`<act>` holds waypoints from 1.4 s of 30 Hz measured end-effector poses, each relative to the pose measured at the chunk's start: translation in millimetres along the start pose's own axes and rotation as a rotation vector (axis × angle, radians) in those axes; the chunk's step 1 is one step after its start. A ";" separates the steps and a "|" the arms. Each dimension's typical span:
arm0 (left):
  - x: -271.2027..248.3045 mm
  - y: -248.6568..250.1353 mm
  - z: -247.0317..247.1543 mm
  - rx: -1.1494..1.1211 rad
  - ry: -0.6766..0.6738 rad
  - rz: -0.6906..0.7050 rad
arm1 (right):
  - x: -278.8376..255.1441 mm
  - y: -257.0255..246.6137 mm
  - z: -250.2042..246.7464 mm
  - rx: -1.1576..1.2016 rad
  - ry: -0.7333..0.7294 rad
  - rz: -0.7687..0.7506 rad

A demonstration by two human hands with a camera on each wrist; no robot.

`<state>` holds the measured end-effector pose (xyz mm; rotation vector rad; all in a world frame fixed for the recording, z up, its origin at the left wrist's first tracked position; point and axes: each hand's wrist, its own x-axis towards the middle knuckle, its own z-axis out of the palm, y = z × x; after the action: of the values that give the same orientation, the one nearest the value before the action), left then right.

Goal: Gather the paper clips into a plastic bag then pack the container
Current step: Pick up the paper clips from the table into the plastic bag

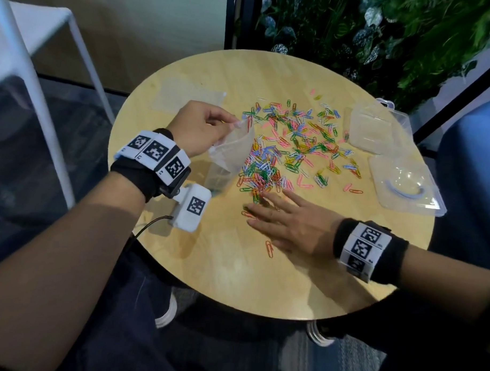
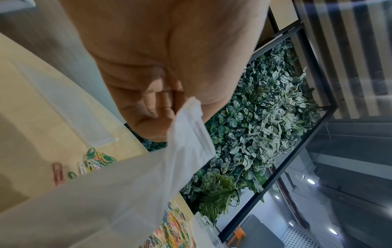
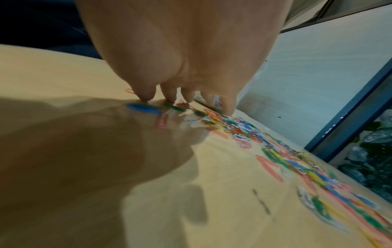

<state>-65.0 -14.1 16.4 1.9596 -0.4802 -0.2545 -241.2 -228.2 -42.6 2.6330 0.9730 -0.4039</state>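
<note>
Several coloured paper clips lie scattered over the middle of the round wooden table. My left hand pinches the rim of a clear plastic bag, holding its mouth open toward the pile; in the left wrist view the bag hangs below my left hand. My right hand lies flat with straight fingers on the table at the near edge of the pile, fingertips pressing on a few clips. A clear plastic container sits at the right, its lid beside it.
A second flat plastic bag lies on the table's far left. A white chair frame stands left of the table. A plant wall rises behind. One orange clip lies apart near my right hand.
</note>
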 end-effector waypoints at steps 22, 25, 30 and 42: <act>-6.6 6.9 20.0 0.064 -0.166 -0.026 | 11.4 51.8 -37.1 1.277 0.617 0.801; -9.5 9.5 27.8 0.042 -0.200 -0.035 | 13.7 53.9 -70.0 1.827 0.842 0.758; -9.4 12.8 36.8 0.014 -0.186 -0.054 | 28.6 50.3 -96.6 2.143 0.983 0.660; -7.1 10.9 40.0 -0.035 -0.099 -0.115 | 56.5 40.5 -80.5 1.614 0.842 0.815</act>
<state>-89.2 -47.8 9.0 1.9500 -0.4242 -0.4317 -160.5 -194.6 18.1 4.3352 -0.9738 0.3996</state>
